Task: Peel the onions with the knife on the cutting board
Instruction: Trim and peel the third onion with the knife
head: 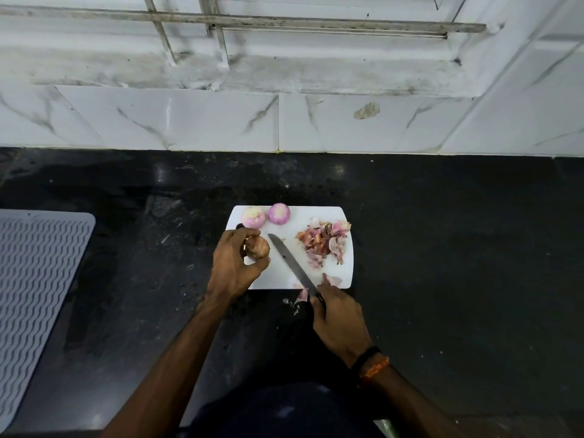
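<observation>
A white cutting board [300, 216] lies on the black counter. My left hand [235, 263] grips an unpeeled brown onion [258, 247] over the board's left side. My right hand [339, 320] holds the knife [292, 263] by its handle at the board's front edge; the blade points up and left, its tip just right of the onion. Two peeled pinkish onions [253, 216] [279, 213] sit at the board's back left. A heap of onion skins [324, 241] lies on the right side.
A few skin scraps [298, 298] lie on the black counter [442, 248] just off the board's front edge. A grey ribbed mat [38, 295] lies at the far left. A white marble-tiled wall [284, 121] rises behind the counter.
</observation>
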A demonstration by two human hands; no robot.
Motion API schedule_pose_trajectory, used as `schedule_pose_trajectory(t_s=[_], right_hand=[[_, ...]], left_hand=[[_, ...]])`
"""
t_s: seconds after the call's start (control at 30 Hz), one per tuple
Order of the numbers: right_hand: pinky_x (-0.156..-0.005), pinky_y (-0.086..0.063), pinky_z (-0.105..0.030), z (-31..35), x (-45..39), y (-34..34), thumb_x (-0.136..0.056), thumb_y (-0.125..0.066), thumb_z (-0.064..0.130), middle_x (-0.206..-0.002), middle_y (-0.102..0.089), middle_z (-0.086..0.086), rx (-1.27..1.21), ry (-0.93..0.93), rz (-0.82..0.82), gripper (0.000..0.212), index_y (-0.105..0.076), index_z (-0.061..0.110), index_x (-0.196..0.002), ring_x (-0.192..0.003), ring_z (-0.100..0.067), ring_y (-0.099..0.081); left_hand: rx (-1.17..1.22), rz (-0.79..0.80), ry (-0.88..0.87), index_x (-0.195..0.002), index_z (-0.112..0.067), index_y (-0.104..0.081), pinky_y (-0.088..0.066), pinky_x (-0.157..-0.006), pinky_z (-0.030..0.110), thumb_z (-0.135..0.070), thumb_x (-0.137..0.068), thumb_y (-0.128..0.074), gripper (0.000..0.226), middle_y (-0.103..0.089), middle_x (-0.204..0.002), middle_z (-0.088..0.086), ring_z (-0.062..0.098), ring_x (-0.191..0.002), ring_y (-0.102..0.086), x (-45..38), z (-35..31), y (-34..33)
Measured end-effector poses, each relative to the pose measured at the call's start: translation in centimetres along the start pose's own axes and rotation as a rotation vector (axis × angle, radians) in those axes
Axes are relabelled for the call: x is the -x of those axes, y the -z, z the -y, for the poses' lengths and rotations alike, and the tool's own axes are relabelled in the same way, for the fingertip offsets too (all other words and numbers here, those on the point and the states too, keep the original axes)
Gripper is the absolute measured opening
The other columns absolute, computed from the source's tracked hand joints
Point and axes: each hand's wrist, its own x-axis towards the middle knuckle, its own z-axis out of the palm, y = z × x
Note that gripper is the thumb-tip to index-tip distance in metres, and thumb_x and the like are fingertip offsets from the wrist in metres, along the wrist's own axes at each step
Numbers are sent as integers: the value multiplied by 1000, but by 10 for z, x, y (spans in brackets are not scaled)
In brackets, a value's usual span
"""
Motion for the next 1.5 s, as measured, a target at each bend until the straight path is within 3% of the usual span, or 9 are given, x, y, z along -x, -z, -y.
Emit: schedule_pose_trajectory(t_s=[0.33,0.5,0.67,0.8,0.93,1.03,1.2,1.37,1.5], right_hand=[[-87,-49,-34,-11,-3,4,-104,-41,27,-115,-64,-5,104,-106,14,41,-47,16,-143,-100,-21,-62],[-86,-53,-35,-11,2,8,-105,-41,33,-112,-66,-1,29,-125,16,32,-50,20,-132,-95,-16,-63],[-81,-51,-28,-11,4,9,-105,-42,35,-102,-61,8,-38,-110,27,29,-55,19,-125,-85,-6,-56],[-80,-48,-24,-8,4,11,-104,-44,34,-104,-63,6,-62,-104,26,32,-55,19,-130,-86,-5,-56],[-75,-45,-23,-7,2,11,-104,-46,34,-99,-61,7,-83,-122,10,33,-56,17,-130,-81,-4,-55],[-72,-39,-19,-7,0,10,-104,-46,33,-94,-59,8,-92,-139,19,32,-57,15,-128,-77,-3,-53],[-76,-47,-22,-4,-5,9,-104,-47,33,-98,-63,3,-80,-147,47,36,-54,13,-133,-80,-7,-54],[-86,-52,-26,1,-8,9,-104,-46,32,-105,-66,0,-90,-156,61,41,-49,15,-141,-86,-8,-60],[-85,-52,-27,3,-7,9,-104,-46,31,-105,-66,-1,-84,-158,65,45,-44,15,-146,-85,-9,-58]], left_hand=[[204,57,57,-105,-17,-61,-47,-77,9,-11,-71,-89,44,-71,-99,-20,4,-96,-67,4,-4,-2],[242,134,103,-105,-20,-56,-54,-84,23,-20,-68,-90,50,-68,-107,-10,11,-100,-69,3,0,-10],[123,186,96,-123,-30,-57,-50,-86,23,-32,-62,-80,65,-54,-113,-3,13,-105,-58,-4,2,-16],[109,200,47,-108,-29,-68,-50,-87,22,-27,-67,-86,46,-56,-111,-10,11,-108,-57,-9,0,-18],[650,136,354,-105,0,-69,-57,-91,35,-11,-78,-83,32,-73,-104,14,25,-100,-70,-10,-13,-19],[941,77,510,-112,10,-63,-58,-92,39,-12,-86,-74,36,-73,-99,16,27,-95,-71,-8,-19,-17],[535,-4,355,-92,-2,-70,-57,-80,37,-13,-82,-81,19,-75,-88,4,18,-86,-71,-5,-8,-24],[136,17,54,-104,-19,-70,-50,-86,17,-12,-90,-72,16,-71,-102,-9,1,-96,-65,0,-5,-32],[-159,87,-192,-117,-14,-73,-47,-101,33,-10,-93,-56,30,-70,-121,5,22,-114,-62,1,0,-34]])
